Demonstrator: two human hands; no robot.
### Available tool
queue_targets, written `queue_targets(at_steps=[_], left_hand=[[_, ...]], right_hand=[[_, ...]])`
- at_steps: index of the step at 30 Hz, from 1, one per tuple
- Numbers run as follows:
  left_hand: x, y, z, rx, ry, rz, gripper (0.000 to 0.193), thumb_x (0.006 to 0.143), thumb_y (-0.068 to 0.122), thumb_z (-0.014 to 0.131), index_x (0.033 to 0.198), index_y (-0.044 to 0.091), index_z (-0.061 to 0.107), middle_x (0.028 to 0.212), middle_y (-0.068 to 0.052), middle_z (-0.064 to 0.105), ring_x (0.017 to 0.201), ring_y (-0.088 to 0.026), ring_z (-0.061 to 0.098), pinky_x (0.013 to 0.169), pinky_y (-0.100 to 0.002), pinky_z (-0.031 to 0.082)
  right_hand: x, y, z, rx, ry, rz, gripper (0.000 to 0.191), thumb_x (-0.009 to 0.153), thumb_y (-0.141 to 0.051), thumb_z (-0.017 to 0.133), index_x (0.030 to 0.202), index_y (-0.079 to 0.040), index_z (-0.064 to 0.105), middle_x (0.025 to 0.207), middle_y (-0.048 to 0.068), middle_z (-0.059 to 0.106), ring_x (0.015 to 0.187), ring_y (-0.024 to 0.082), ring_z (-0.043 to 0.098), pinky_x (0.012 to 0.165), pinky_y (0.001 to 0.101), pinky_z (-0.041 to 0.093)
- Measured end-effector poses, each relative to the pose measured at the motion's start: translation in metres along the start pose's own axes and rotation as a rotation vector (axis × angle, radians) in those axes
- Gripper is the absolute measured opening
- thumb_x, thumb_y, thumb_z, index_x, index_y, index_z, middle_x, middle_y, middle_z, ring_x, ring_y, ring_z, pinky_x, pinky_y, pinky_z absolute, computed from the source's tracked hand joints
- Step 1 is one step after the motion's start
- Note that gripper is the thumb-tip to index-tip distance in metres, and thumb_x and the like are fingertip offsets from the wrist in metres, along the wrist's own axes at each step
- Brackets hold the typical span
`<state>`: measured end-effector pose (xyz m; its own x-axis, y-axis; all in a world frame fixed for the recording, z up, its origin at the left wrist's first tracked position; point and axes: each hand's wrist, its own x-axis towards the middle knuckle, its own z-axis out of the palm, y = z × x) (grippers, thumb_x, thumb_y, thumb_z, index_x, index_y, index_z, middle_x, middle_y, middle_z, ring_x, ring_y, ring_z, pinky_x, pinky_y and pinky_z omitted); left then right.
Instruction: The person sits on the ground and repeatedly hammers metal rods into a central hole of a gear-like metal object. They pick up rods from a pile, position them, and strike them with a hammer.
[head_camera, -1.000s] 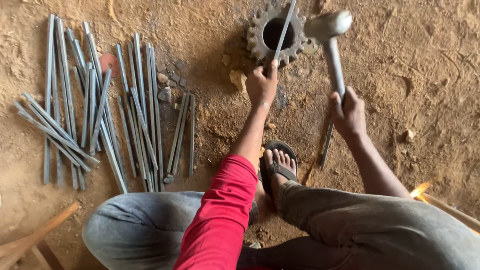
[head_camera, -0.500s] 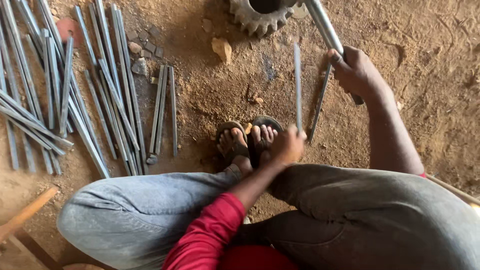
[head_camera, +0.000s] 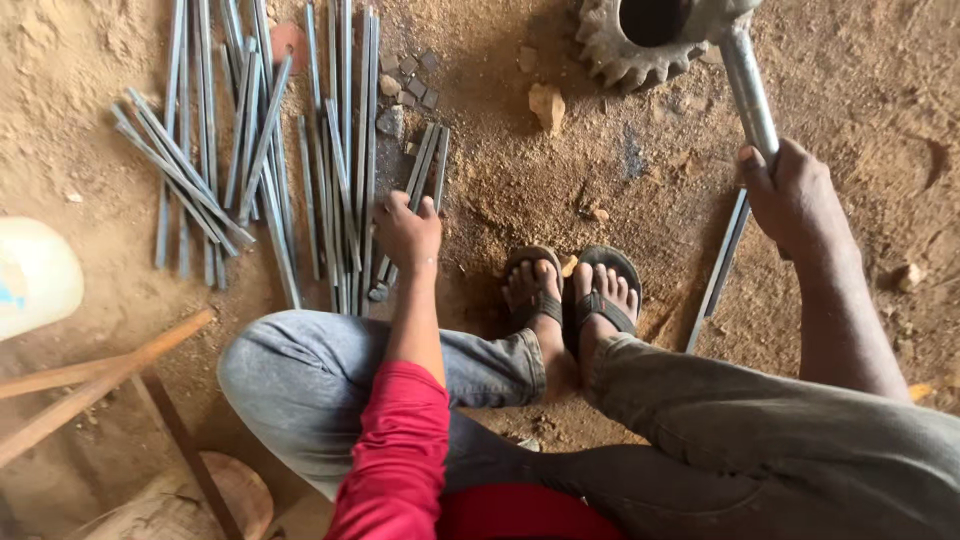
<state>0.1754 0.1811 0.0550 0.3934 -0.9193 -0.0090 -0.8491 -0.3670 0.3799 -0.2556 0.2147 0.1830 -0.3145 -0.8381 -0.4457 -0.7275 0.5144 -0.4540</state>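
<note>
1. The left hand (head_camera: 408, 232), fingers curled down, reaches into a spread of grey metal rods (head_camera: 262, 150) on the dirt floor (head_camera: 520, 175), its fingertips touching a small bundle of rods (head_camera: 425, 170); whether it has closed on one cannot be told.
2. The right hand (head_camera: 800, 200) is wrapped tight round the metal handle of a hammer (head_camera: 750, 95), whose head rests on a toothed gear wheel (head_camera: 620, 50) at the top edge.
3. A single flat rod (head_camera: 720, 270) lies on the ground just beside that hand.
4. Two sandalled feet (head_camera: 570, 295) sit together between the hands.
5. A stone (head_camera: 547, 105) lies below the gear; wooden slats (head_camera: 90, 385) cross the lower left corner.
</note>
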Motion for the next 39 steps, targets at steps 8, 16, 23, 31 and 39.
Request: queue_targets(at_steps=[8, 16, 23, 31, 39], left_hand=[[-0.046, -0.022, 0.034, 0.163, -0.04, 0.041, 0.026, 0.094, 0.028, 0.071, 0.102, 0.008, 0.057, 0.11, -0.019, 0.061, 0.096, -0.041, 0.065, 0.077, -0.053, 0.054], [-0.055, 0.016, 0.021, -0.122, -0.08, 0.073, 0.011, 0.105, 0.018, 0.057, 0.11, 0.008, 0.056, 0.1, -0.012, 0.064, 0.085, -0.03, 0.066, 0.071, -0.047, 0.052], [-0.029, 0.177, 0.066, -0.884, -0.605, 0.056, 0.022, 0.105, 0.018, 0.055, 0.119, 0.002, 0.062, 0.081, -0.003, 0.069, 0.046, -0.009, 0.049, 0.033, -0.026, 0.037], [-0.036, 0.211, 0.088, -0.458, -0.643, 0.146, 0.04, 0.108, 0.04, 0.043, 0.115, 0.008, 0.066, 0.067, -0.003, 0.064, 0.041, -0.01, 0.049, 0.033, -0.027, 0.036], [-0.019, 0.217, 0.068, -0.834, -1.004, -0.01, 0.02, 0.101, 0.02, 0.056, 0.119, 0.012, 0.061, 0.071, -0.001, 0.07, 0.052, -0.01, 0.061, 0.047, -0.024, 0.051]], right_hand=[[0.004, 0.011, 0.009, 0.001, 0.026, -0.021, 0.042, 0.115, -0.034, 0.053, 0.113, 0.007, 0.063, 0.076, 0.019, 0.066, 0.051, 0.022, 0.061, 0.04, 0.041, 0.053], [0.009, 0.017, 0.016, 0.018, 0.031, -0.012, 0.043, 0.114, -0.036, 0.052, 0.12, 0.006, 0.064, 0.08, 0.02, 0.068, 0.058, 0.023, 0.065, 0.047, 0.0396, 0.056], [0.008, 0.021, 0.017, 0.056, 0.018, -0.034, 0.04, 0.111, -0.034, 0.054, 0.117, 0.005, 0.063, 0.078, 0.022, 0.068, 0.057, 0.027, 0.066, 0.049, 0.0416, 0.056], [0.031, 0.045, 0.03, 0.016, 0.191, -0.287, 0.041, 0.105, -0.032, 0.062, 0.12, 0.006, 0.062, 0.073, 0.021, 0.068, 0.059, 0.026, 0.068, 0.05, 0.043, 0.055], [0.023, 0.039, 0.028, 0.074, 0.108, -0.163, 0.038, 0.11, -0.033, 0.057, 0.107, 0.004, 0.063, 0.072, 0.017, 0.067, 0.053, 0.018, 0.06, 0.042, 0.0353, 0.05]])
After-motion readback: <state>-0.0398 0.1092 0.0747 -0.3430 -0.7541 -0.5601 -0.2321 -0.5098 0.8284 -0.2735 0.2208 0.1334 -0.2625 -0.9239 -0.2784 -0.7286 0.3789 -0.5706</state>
